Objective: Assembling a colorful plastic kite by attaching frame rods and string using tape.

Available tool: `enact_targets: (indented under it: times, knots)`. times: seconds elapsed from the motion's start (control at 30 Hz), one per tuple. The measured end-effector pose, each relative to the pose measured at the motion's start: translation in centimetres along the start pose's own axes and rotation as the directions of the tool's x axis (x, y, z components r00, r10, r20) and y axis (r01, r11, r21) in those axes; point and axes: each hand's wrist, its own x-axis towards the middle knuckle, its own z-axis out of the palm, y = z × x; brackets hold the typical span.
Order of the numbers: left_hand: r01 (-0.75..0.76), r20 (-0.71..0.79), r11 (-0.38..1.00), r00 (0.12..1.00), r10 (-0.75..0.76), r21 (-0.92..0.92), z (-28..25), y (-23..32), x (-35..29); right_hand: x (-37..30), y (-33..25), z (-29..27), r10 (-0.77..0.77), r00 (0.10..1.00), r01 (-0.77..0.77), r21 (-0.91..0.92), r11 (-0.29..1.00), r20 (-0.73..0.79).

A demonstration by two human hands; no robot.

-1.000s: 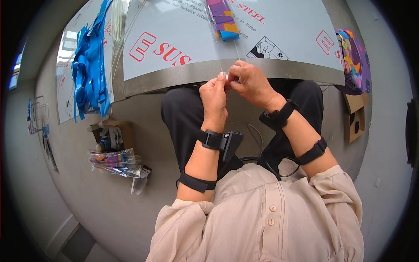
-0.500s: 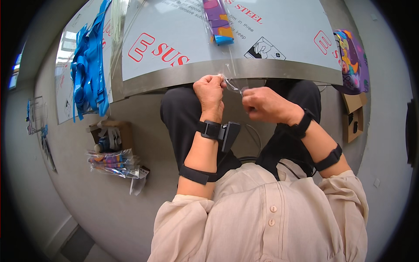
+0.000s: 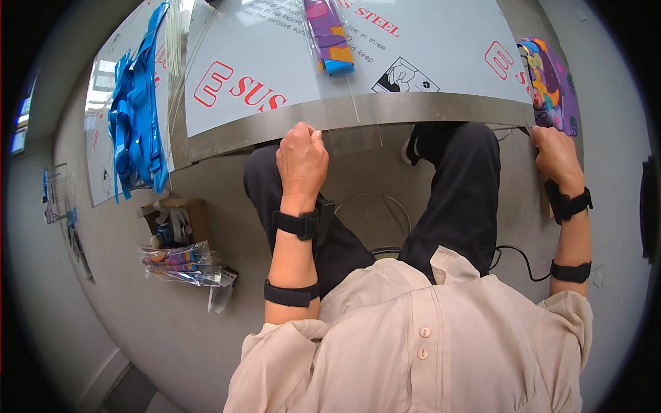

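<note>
My left hand [image 3: 301,162] is closed in a fist at the front edge of the steel-topped table [image 3: 255,124], knuckles up, so whatever its fingers hold is hidden. Far to the right, my right hand [image 3: 556,155] is closed beside the table's front right corner, its fingers curled and partly out of sight. Just above it, a stack of colourful printed packaging [image 3: 547,89] hangs at the table's right side. A narrow clear plastic sleeve with a folded purple, orange and blue printed piece [image 3: 332,41] lies on the tabletop. Clear film [image 3: 352,138] hangs over the front edge right of my left hand.
Blue straps [image 3: 138,124] hang in a bundle at the table's left, beside pale thin strands [image 3: 175,41]. On the floor at left stand an open cardboard box [image 3: 196,220] and clear-wrapped printed pieces [image 3: 179,260]. A black cable [image 3: 520,255] runs by my right side.
My hands were together at the table edge, handling clear plastic. They have parted: the right swung far right to the table corner, the left moved slightly left and turned knuckles up.
</note>
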Motion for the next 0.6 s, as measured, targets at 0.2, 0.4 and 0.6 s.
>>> enact_targets:
  times: [0.2,0.4,0.6]
  knots:
    - [-0.581,0.107,0.727,0.802,0.587,0.366,-1.2,1.0,2.2,2.3,-3.0,1.0,-0.128,0.990,0.115,0.179,0.977,0.060]
    - [-0.631,0.395,0.692,0.770,0.502,0.351,0.7,1.8,3.5,5.2,-14.3,1.1,-0.461,0.754,0.635,0.339,0.694,-0.467]
    - [-0.589,0.232,0.767,0.807,0.542,0.255,-0.1,1.8,3.4,8.7,-19.5,2.3,-0.568,0.709,0.700,0.319,0.639,-0.418]
